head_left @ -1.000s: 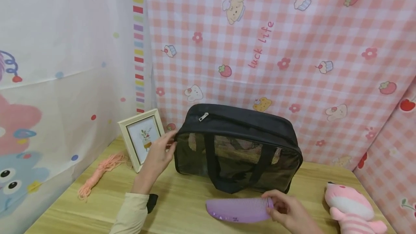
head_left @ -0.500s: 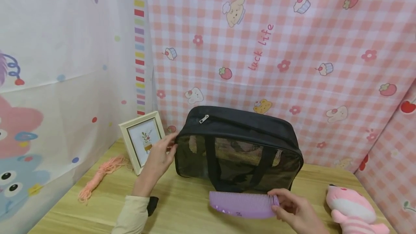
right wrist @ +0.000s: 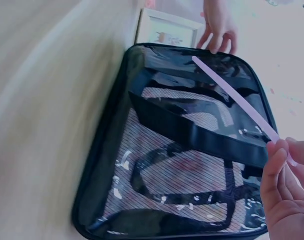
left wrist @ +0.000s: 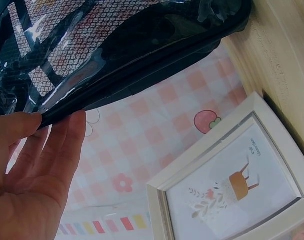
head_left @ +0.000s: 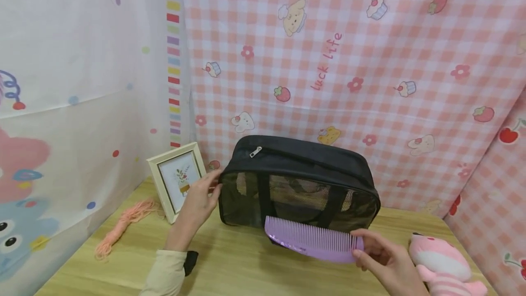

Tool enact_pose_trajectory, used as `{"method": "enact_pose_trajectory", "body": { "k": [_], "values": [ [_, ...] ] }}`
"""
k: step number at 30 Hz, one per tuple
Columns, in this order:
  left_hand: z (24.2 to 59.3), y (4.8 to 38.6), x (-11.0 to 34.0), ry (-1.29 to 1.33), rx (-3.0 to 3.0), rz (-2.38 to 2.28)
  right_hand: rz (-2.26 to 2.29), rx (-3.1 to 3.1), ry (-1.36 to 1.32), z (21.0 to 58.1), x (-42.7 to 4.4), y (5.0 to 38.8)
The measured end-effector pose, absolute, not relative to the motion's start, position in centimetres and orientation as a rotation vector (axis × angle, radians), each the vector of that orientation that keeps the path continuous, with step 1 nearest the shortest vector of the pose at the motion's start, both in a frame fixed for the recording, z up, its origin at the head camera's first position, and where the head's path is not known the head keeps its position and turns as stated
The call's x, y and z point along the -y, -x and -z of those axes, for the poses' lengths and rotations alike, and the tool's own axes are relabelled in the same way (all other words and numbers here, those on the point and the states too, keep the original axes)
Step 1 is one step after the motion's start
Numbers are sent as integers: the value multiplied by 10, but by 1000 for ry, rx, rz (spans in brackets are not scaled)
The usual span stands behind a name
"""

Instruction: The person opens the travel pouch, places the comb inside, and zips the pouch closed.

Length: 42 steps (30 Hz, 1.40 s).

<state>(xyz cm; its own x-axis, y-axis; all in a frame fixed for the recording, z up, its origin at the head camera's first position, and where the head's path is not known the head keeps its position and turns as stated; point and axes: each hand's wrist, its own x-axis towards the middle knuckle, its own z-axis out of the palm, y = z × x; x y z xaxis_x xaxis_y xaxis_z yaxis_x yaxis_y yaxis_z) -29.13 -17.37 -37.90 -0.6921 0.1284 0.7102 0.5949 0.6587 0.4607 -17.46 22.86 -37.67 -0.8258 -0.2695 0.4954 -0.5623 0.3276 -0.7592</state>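
Note:
My right hand (head_left: 388,259) pinches a purple comb (head_left: 316,239) by its right end, between thumb and fingers. The comb is held up in front of a black zip bag (head_left: 304,159) with see-through sides, its teeth facing upward. In the right wrist view the comb (right wrist: 232,95) appears edge-on, as a thin strip across the bag's front. My left hand (head_left: 197,202) holds the bag's upper left edge. The left wrist view has the thumb on one side of the black piping (left wrist: 116,75) and fingers behind it. A metal zip pull (head_left: 255,152) lies at the left of the bag's top.
A cream picture frame (head_left: 176,182) stands just left of the bag. Peach yarn (head_left: 125,227) lies at the table's left. A pink plush toy (head_left: 444,259) lies at the right front. Checked cloth (head_left: 304,58) hangs behind the bag.
My right hand has lifted the comb from low over the table, slightly rightward, tilting its left end upward. It now overlaps the bag's lower front. My left hand stays at the bag's edge.

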Motion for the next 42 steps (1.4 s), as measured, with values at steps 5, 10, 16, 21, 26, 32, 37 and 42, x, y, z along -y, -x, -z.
{"method": "enact_pose_trajectory", "body": {
  "k": [5, 10, 16, 21, 26, 32, 37, 42],
  "values": [
    [380, 289, 177, 544, 2209, 921, -1429, 2237, -740, 369, -230, 173],
    [380, 291, 174, 579, 2198, 922, -1398, 2203, -663, 358, -237, 166],
    [376, 294, 172, 583, 2192, 930, -1441, 2121, -689, 346, -238, 164],
    [376, 296, 171, 608, 2184, 922, -1400, 2114, -674, 340, -236, 166],
    [378, 293, 173, 602, 2194, 952, -1366, 2096, -672, 330, -233, 170],
    [379, 291, 174, 599, 2186, 957, -1479, 1859, -784, 312, -240, 179],
    [379, 291, 174, 586, 2203, 943, -1406, 1793, -760, 295, -248, 184],
    [378, 291, 173, 575, 2215, 929, -1114, 1918, -543, 276, -254, 183]
  ]
}}
